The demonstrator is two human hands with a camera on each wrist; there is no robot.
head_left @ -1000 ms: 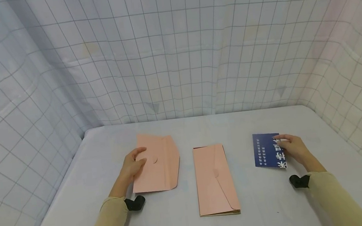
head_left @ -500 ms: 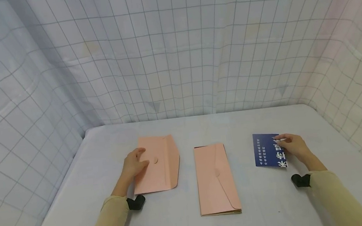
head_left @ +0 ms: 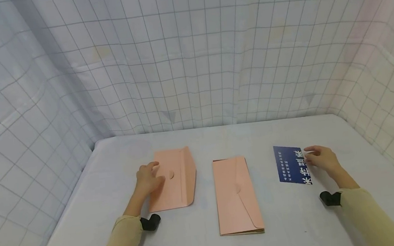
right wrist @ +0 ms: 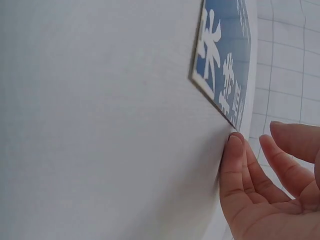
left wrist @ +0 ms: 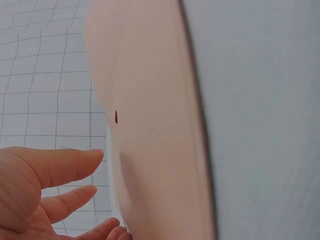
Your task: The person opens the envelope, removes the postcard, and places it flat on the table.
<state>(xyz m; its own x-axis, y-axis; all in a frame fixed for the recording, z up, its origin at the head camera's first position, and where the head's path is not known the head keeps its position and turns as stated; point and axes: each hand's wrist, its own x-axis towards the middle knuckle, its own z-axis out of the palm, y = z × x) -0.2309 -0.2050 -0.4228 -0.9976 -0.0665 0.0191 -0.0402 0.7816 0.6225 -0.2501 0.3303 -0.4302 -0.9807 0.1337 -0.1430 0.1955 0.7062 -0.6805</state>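
Observation:
A pink envelope (head_left: pixel 171 191) with a half-round notch lies at the left, its flap tilted up on the right side. Over its left edge hovers my left hand (head_left: pixel 147 180), thumb and fingers spread and nothing between them. In the left wrist view, thumb and forefinger stand apart from the pink paper. At the right lies a dark blue card (head_left: pixel 288 165) with white characters. My right hand (head_left: pixel 323 160) is beside the card's right edge, holding nothing. The right wrist view has its fingertips (right wrist: pixel 234 147) low at the table, right by the card's edge.
Between the hands lies another pink envelope (head_left: pixel 228 204), flap closed, with a further layer showing under its lower edge. All rest on a white-covered table (head_left: pixel 195 243). Grid-patterned white curtains (head_left: pixel 192 79) enclose the back and both sides.
My right fingers have come off the card, which has turned slightly and shifted a little left. The left envelope has settled flat, and its flap stands a bit higher.

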